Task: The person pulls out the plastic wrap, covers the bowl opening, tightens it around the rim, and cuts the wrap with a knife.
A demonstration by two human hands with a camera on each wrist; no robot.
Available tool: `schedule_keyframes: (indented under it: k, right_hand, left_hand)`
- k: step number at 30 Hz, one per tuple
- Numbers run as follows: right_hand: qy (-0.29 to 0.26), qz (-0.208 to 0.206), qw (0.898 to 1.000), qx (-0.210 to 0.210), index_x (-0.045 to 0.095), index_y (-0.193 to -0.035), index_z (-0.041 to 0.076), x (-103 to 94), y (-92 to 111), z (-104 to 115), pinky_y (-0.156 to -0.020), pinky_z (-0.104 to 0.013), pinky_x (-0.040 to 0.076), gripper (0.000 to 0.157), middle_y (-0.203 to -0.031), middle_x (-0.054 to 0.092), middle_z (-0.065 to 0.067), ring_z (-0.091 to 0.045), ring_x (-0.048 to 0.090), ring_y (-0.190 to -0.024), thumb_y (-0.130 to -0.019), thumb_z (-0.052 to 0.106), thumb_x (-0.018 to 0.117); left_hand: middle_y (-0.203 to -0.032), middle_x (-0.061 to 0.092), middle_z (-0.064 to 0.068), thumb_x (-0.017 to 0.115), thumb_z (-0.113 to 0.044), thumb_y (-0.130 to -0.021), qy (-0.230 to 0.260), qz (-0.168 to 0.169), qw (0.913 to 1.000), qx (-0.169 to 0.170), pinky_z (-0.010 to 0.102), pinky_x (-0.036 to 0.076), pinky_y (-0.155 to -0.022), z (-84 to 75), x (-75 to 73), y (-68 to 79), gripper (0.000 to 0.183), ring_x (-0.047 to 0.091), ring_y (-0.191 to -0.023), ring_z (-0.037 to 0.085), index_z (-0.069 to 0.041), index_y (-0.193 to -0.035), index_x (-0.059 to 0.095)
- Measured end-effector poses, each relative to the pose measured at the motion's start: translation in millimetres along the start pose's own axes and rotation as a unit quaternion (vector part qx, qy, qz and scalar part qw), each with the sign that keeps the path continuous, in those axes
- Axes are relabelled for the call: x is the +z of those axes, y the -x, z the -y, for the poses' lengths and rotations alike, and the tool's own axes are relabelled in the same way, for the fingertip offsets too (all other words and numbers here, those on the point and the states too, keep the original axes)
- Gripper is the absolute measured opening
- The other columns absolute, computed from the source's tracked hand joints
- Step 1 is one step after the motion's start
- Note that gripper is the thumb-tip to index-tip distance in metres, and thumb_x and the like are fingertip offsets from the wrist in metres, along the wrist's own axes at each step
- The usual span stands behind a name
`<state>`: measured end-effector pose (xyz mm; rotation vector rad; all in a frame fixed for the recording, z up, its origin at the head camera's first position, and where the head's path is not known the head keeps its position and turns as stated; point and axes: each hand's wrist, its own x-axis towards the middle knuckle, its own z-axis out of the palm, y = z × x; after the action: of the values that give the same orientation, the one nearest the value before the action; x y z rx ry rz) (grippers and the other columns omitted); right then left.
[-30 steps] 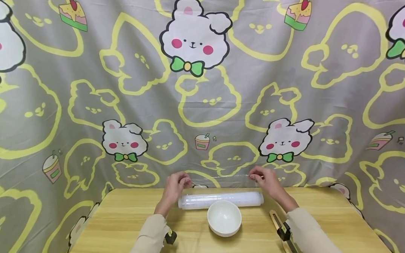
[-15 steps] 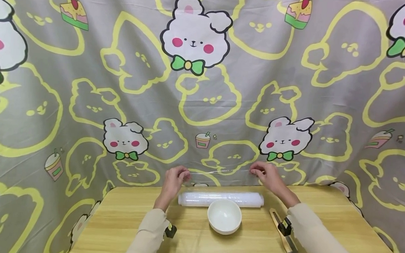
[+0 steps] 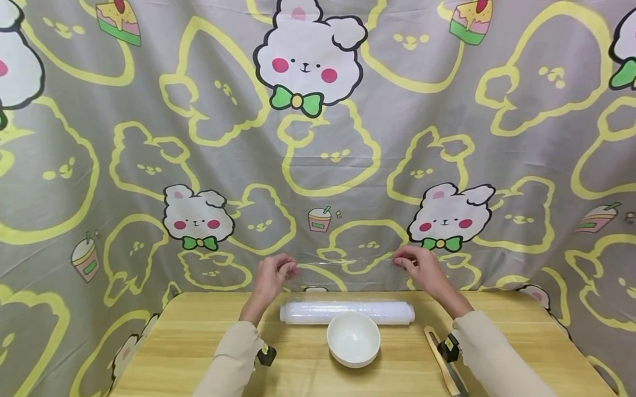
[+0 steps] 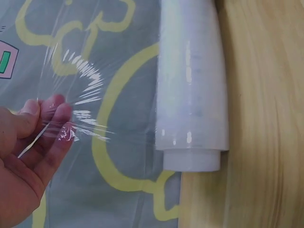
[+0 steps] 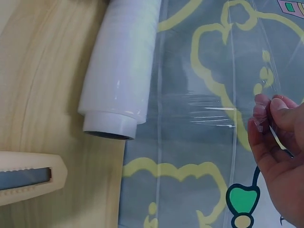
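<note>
A white roll of cling film (image 3: 339, 312) lies crosswise near the table's far edge. From it a clear sheet of film (image 4: 88, 78) is pulled up and away, its edge stretched between both hands. Thumb and fingers of my left hand (image 3: 269, 282) pinch one corner, and wrinkles fan out from that grip in the left wrist view. My right hand (image 3: 426, 277) pinches the opposite corner, with creases running back toward the roll in the right wrist view. In front of the roll stands a white bowl (image 3: 353, 342), with nothing visible inside.
A utility knife (image 3: 440, 364) with a tan body and grey end lies on the wooden table (image 3: 183, 346), right of the bowl and partly under the right wrist's camera. A patterned grey curtain (image 3: 341, 164) hangs right behind the table.
Both hands have risen slightly, lifting the film's edge higher above the roll. Roll, bowl and knife stay in place on the table.
</note>
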<state>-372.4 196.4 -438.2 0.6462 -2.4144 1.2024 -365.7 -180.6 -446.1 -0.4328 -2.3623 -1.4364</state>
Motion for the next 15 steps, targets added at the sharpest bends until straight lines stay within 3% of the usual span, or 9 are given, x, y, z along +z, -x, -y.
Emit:
schedule_keyframes:
  k: [15]
  right_hand:
    - [-0.001, -0.014, 1.0, -0.004, 0.074, -0.099, -0.001, -7.9, -15, 8, -0.068, -0.023, 0.058, 0.009, -0.093, 0.075, -0.012, -0.037, 0.071, -0.084, -0.098, -0.002, 0.065]
  left_hand:
    - [-0.082, 0.075, 0.017, 0.066, 0.002, -0.096, 0.016, -0.011, 0.9998, 0.001, 0.033, 0.064, -0.068, -14.8, -8.8, -8.4, 0.011, 0.075, -0.076, 0.031, 0.012, -0.094, 0.072]
